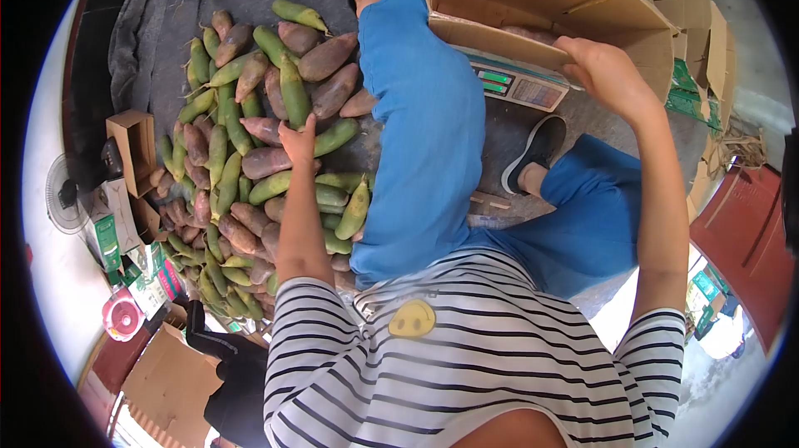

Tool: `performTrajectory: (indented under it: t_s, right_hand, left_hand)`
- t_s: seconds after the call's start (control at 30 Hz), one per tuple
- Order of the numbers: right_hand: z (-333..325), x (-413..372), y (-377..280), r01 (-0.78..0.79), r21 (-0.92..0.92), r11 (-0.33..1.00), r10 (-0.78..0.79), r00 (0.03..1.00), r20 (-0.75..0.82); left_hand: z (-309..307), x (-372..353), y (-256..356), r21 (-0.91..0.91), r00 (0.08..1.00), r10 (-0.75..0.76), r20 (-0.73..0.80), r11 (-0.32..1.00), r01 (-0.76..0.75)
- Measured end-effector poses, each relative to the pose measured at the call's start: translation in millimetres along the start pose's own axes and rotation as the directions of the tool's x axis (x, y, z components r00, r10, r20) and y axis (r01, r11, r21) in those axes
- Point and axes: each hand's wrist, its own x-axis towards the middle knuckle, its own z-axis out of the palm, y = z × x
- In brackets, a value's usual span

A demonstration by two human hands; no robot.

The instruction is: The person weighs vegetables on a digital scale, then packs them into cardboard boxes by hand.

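Note:
My left hand (298, 141) is closed around the lower end of a green radish (293, 90) on top of the pile. Around it lie more long green radishes (231, 119) and reddish-purple radishes (328, 57), some with a shiny skin. My right hand (606, 73) grips the near edge of an open cardboard box (499, 40), its fingers curled over the rim and partly hidden. Inside the box, a little of something reddish shows beside my fingers. The box stands on a digital scale (520, 88) with lit green displays.
The pile spreads over a dark ground sheet (166, 11) at my left. My shoes (533, 152) are on the floor around the scale. A person in black (237, 381) is at lower left, near a large cardboard sheet (171, 385). A fan (68, 191) stands far left.

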Motion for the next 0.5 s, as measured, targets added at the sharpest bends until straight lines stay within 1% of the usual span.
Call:
performTrajectory:
  t_s: [0.03, 0.1, 0.13, 0.17, 0.23, 0.27, 0.3, 0.33, 0.37, 0.4, 0.47, 0.5]
  right_hand:
    - [-2, 1, -1, -0.023, 0.005, 1.000, 0.023, 0.999, 0.029]
    - [-1, 1, 0, -0.011, -0.003, 1.000, 0.011, 1.000, 0.015]
    - [-1, 2, 1, -0.006, -0.008, 1.000, 0.006, 1.000, 0.007]
    - [-2, 2, 2, -0.003, -0.005, 1.000, 0.003, 1.000, 0.006]
    - [-4, 1, 0, 0.000, 0.011, 1.000, 0.000, 1.000, 0.000]
    - [-3, 1, -1, 0.015, 0.004, 1.000, -0.015, 1.000, -0.003]
    - [-2, 1, 0, 0.019, -0.006, 1.000, -0.019, 1.000, -0.011]
    - [-2, 0, 2, 0.017, -0.017, 1.000, -0.017, 1.000, -0.022]
    - [-2, 0, 1, -0.001, -0.037, 0.999, 0.000, 1.000, -0.013]
    - [-2, -1, 0, -0.019, -0.054, 0.998, 0.019, 1.000, -0.005]
    - [0, -2, -2, -0.039, -0.065, 0.997, 0.038, 0.999, -0.010]
    - [2, -3, -2, -0.040, -0.060, 0.997, 0.038, 0.999, -0.022]
  left_hand:
    - [9, 16, -5, -0.063, 0.996, -0.064, 0.063, 0.996, 0.068]
    - [37, 49, -39, -0.085, 0.964, -0.232, 0.133, 0.966, 0.244]
    - [46, 56, -39, -0.091, 0.936, -0.309, 0.170, 0.941, 0.327]
    - [53, 57, -41, -0.083, 0.938, -0.309, 0.158, 0.942, 0.324]
    - [42, 50, -29, -0.061, 0.945, -0.300, 0.133, 0.949, 0.310]
    - [35, 42, -20, -0.126, 0.948, -0.286, 0.137, 0.945, 0.303]
    - [21, 31, -1, -0.285, 0.903, -0.337, 0.266, 0.868, 0.408]
    - [8, 21, 13, -0.412, 0.843, -0.352, 0.406, 0.753, 0.513]
    - [11, 18, 3, -0.514, 0.765, -0.326, 0.556, 0.588, 0.624]
    - [10, 10, 4, -0.601, 0.661, -0.315, 0.681, 0.276, 0.750]
    - [-21, -23, 41, -0.610, 0.577, -0.339, 0.744, 0.010, 0.792]
    - [-33, -37, 46, -0.644, 0.636, -0.272, 0.722, 0.074, 0.762]
